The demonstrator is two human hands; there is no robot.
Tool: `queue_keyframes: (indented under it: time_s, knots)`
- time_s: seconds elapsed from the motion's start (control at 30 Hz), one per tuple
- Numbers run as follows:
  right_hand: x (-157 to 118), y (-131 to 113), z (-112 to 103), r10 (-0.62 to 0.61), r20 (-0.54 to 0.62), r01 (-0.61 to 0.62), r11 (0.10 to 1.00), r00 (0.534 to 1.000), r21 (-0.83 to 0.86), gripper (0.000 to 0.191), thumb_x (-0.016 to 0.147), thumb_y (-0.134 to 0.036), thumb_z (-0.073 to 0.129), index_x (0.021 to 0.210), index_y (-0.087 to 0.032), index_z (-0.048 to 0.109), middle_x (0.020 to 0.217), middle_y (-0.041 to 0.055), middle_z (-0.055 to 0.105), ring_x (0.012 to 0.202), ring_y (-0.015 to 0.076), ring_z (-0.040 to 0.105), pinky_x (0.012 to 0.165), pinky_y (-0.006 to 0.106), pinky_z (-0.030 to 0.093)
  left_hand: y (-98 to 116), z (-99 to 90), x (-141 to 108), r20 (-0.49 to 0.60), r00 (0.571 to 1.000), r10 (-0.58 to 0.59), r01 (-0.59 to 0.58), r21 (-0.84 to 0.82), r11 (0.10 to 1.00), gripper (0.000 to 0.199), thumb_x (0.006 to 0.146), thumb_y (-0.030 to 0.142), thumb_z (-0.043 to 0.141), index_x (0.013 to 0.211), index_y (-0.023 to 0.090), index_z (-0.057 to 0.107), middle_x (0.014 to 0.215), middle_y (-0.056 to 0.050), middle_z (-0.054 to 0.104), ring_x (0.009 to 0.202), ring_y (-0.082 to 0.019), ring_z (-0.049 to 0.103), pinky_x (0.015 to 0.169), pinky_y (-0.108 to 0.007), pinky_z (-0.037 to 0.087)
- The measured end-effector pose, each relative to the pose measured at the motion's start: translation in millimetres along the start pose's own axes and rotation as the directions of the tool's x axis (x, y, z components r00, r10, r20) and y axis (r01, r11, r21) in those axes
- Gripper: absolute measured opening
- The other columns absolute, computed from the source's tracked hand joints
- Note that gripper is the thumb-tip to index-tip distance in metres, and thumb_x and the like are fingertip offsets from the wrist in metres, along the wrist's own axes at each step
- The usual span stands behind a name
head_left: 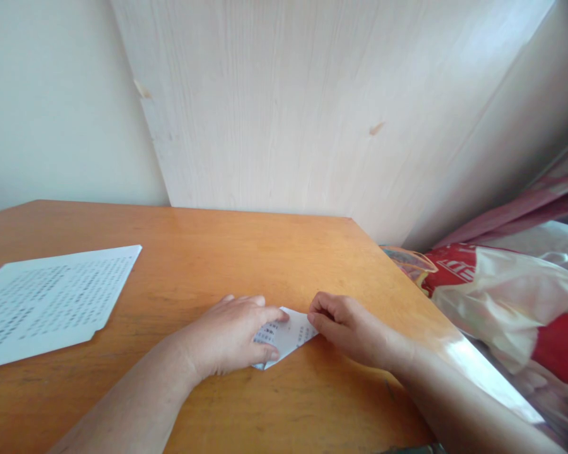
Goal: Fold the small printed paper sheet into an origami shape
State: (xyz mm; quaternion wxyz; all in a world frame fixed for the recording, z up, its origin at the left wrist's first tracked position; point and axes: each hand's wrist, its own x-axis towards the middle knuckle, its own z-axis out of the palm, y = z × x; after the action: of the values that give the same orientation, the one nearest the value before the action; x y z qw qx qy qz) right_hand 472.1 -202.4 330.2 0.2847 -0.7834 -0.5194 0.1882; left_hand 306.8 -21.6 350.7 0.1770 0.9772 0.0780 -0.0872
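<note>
Folded printed paper [289, 335] is held on table [246, 252] at six o'clock in view: nine-o'clock end covered by spread left hand [236, 334], three-o'clock tip pinched by right hand [343, 325]. Fold could be skewed if left-side pressure is lost; tip could be torn if overpulled.

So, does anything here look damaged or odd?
Yes: the wood-grain panel behind the table has tan patches, one right of centre, one on its left edge, perhaps chips. The printed paper at left has a notched corner.
</note>
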Motion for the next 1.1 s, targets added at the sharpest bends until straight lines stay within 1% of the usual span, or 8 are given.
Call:
queue_keyframes:
  time_s: [0.07,0.13,0.27,0.47,0.67,0.8,0.93,1.1]
  knots:
    - [2,3,2,0.057,0.014,-0.055,0.993,0.998,-0.101,0.016,0.090,-0.019,0.049,0.078,-0.019,0.059,0.074,0.0010,0.064,0.067,0.0135,0.055,0.059,0.025,0.038,0,-0.5,0,-0.001,1.000,0.006,-0.006,0.004,1.000,0.052,0.084,0.050,0.062,0.136,0.043,0.056,0.111,-0.004,0.065,0.100,-0.028,0.062,0.083,-0.037,0.043]
    - [4,6,1,0.088,0.027,-0.083,0.984,0.996,-0.157,0.012,0.086,-0.016,0.051,0.080,-0.019,0.060,0.077,0.0019,0.066,0.068,0.0141,0.056,0.059,0.025,0.037,1,-1.5,0,0.008,1.000,-0.001,0.001,0.007,1.000,0.052,0.084,0.050,0.062,0.135,0.043,0.056,0.111,-0.004,0.065,0.100,-0.028,0.062,0.083,-0.036,0.043]
    - [7,5,-2,0.084,0.064,-0.069,0.974,0.994,-0.216,0.011,0.081,-0.012,0.052,0.085,-0.020,0.060,0.080,0.0026,0.068,0.069,0.0144,0.057,0.060,0.025,0.036,3,-3.0,0,0.020,1.000,-0.020,0.019,0.004,1.000,0.053,0.083,0.051,0.063,0.135,0.043,0.057,0.113,-0.005,0.065,0.102,-0.029,0.061,0.084,-0.036,0.042]
    - [9,-3,-2,0.088,0.093,-0.053,0.942,0.992,-0.332,0.009,0.082,-0.015,0.051,0.084,-0.019,0.059,0.082,0.0047,0.068,0.069,0.0151,0.057,0.059,0.027,0.034,2,-1.4,1,0.016,1.000,-0.017,0.017,0.025,1.000,0.053,0.082,0.051,0.062,0.134,0.045,0.057,0.112,-0.004,0.066,0.099,-0.029,0.061,0.082,-0.036,0.042]
    - [8,-3,1,0.069,0.110,-0.022,0.925,0.992,-0.379,0.006,0.082,-0.020,0.054,0.085,-0.020,0.059,0.082,0.0035,0.068,0.068,0.0149,0.057,0.059,0.027,0.033,-1,1.1,4,0.002,1.000,0.030,-0.030,0.040,0.999,0.052,0.081,0.052,0.061,0.132,0.042,0.059,0.111,-0.005,0.067,0.099,-0.028,0.062,0.083,-0.037,0.041]
    - [7,-12,0,0.087,0.120,-0.029,0.909,0.989,-0.416,0.006,0.084,-0.024,0.054,0.084,-0.019,0.058,0.083,0.0045,0.068,0.068,0.0153,0.057,0.058,0.027,0.032,-1,0.6,5,0.010,1.000,0.027,-0.028,0.050,0.998,0.055,0.079,0.053,0.062,0.133,0.041,0.059,0.114,-0.005,0.067,0.101,-0.028,0.062,0.084,-0.036,0.042]
    - [7,-20,0,0.104,0.126,-0.038,0.896,0.987,-0.443,0.005,0.083,-0.023,0.056,0.084,-0.019,0.057,0.083,0.0052,0.068,0.069,0.0158,0.057,0.059,0.028,0.032,-1,1.5,6,0.004,1.000,0.028,-0.028,0.051,0.998,0.057,0.078,0.056,0.062,0.133,0.042,0.059,0.115,-0.005,0.067,0.100,-0.028,0.063,0.085,-0.037,0.042]
    - [7,-22,4,0.124,0.113,-0.054,0.871,0.986,-0.489,0.012,0.083,-0.031,0.058,0.085,-0.020,0.057,0.083,0.0052,0.068,0.067,0.0158,0.054,0.058,0.029,0.030,-4,4.4,8,0.000,1.000,0.030,-0.030,0.055,0.998,0.058,0.076,0.059,0.063,0.131,0.042,0.060,0.113,-0.005,0.068,0.099,-0.029,0.064,0.084,-0.039,0.043]
